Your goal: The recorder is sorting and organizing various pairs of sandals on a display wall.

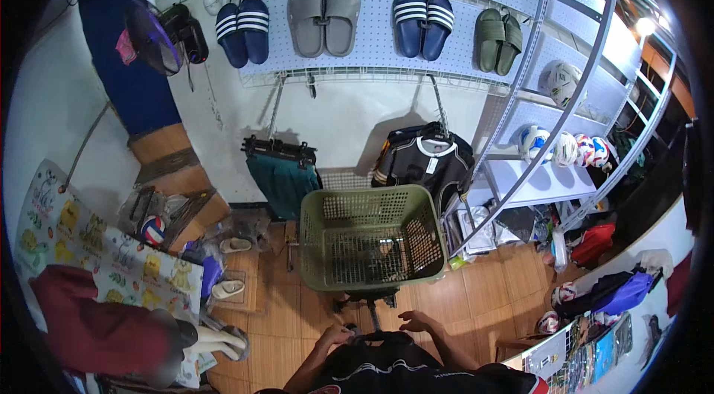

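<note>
My left hand [336, 334] is low in the view, its fingers bent near a small dark part by my waist; whether it grips anything is unclear. To its right, my right hand [415, 320] is held out with its fingers apart and nothing in it. Beyond both hands stands an olive-green perforated plastic basket [372, 286] on a dark wheeled base [371, 296]. It shows no goods inside. Behind the basket hang dark green shorts [284, 179] on clip hangers and black jerseys [432, 165] on a hook.
Slide sandals [323, 20] hang on the pegboard wall. Metal shelf frames with soccer balls [565, 148] rise at right. A person in a maroon top [106, 327] is at lower left beside a patterned cloth [120, 260]. A fan [153, 37] is mounted upper left. Packaged clothes [602, 344] lie lower right.
</note>
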The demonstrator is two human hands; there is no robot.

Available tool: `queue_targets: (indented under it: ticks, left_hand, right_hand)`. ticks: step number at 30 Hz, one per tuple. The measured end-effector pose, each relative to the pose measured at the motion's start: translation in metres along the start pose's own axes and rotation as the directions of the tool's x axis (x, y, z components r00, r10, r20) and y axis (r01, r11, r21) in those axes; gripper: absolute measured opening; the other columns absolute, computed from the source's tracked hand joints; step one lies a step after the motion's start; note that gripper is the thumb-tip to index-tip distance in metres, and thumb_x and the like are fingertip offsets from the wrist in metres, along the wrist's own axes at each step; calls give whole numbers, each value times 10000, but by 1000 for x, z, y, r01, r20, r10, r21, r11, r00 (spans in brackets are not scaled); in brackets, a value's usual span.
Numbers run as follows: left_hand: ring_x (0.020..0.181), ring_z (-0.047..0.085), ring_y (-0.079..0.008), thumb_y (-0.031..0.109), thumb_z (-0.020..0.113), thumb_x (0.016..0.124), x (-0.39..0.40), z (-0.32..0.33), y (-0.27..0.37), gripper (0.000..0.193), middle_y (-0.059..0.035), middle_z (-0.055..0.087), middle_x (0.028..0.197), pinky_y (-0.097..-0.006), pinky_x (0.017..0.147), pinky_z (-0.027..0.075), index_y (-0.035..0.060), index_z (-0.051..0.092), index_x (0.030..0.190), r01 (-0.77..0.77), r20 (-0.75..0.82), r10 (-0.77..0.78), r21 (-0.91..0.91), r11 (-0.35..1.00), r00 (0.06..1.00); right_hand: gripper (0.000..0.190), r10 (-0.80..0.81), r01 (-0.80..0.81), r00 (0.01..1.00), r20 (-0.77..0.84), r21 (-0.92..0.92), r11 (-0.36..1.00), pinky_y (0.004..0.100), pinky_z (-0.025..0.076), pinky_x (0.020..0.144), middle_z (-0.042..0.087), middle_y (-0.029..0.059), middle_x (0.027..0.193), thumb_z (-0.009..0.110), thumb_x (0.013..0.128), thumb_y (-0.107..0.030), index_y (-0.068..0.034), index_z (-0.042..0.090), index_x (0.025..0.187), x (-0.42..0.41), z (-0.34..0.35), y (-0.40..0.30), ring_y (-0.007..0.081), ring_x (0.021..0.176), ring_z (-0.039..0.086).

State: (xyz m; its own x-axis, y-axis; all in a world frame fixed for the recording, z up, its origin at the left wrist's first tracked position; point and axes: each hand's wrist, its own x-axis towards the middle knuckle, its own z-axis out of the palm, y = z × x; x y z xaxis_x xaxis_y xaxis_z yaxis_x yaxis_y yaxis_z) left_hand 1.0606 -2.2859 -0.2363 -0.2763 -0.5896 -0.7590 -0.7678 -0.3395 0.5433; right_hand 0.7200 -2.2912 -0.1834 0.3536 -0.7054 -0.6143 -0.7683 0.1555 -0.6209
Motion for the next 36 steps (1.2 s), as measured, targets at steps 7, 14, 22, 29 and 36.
queue_targets:
  ticks: [7, 14, 22, 29, 36]
  left_hand:
    - [1019, 648, -260, 375, 610, 871, -20, -65, 60, 428, -161, 679, 1091, -375, 872, 486, 41, 660, 1135, -75, -146, 66, -57, 996, 987]
    - [1048, 637, -268, 277, 642, 865, -26, -73, 117, 445, -183, 654, 1128, -373, 869, 496, 18, 582, 1223, -146, -147, 122, -166, 975, 982]
    - [1035, 621, -290, 259, 664, 884, -9, -7, 108, 451, -166, 625, 1111, -374, 857, 510, 18, 539, 1243, -246, -550, 25, -333, 910, 835]
    - [1056, 590, -277, 190, 669, 878, -51, 23, 154, 428, -170, 561, 1207, -360, 838, 534, 23, 527, 1245, -280, -731, -202, -480, 831, 652]
    - [1028, 581, -251, 173, 666, 885, -70, 37, 182, 422, -144, 568, 1200, -349, 804, 539, 23, 521, 1253, -369, -826, -222, -450, 813, 518]
  right_hand:
    - [391, -51, 160, 970, -239, 463, 872, 321, 524, 795, 701, 129, 966, 657, 877, -231, 8, 607, 1184, 4, -133, -74, 192, 884, 665]
    - [369, 17, 237, 912, -410, 561, 793, 316, 522, 821, 678, 143, 1058, 619, 911, -176, 47, 572, 1202, 5, -163, -78, 205, 972, 657]
    - [362, 64, 139, 965, -253, 706, 694, 324, 513, 780, 675, 85, 1064, 638, 900, -217, -7, 586, 1190, 10, -129, -40, 178, 925, 650]
    - [316, 12, 110, 987, -163, 717, 689, 329, 513, 769, 666, 60, 997, 640, 894, -217, -29, 607, 1146, -1, -140, -9, 179, 913, 652]
    - [324, 50, 141, 974, -221, 763, 631, 318, 508, 764, 676, 71, 1014, 652, 880, -228, -48, 604, 1145, -23, -208, 10, 176, 907, 652]
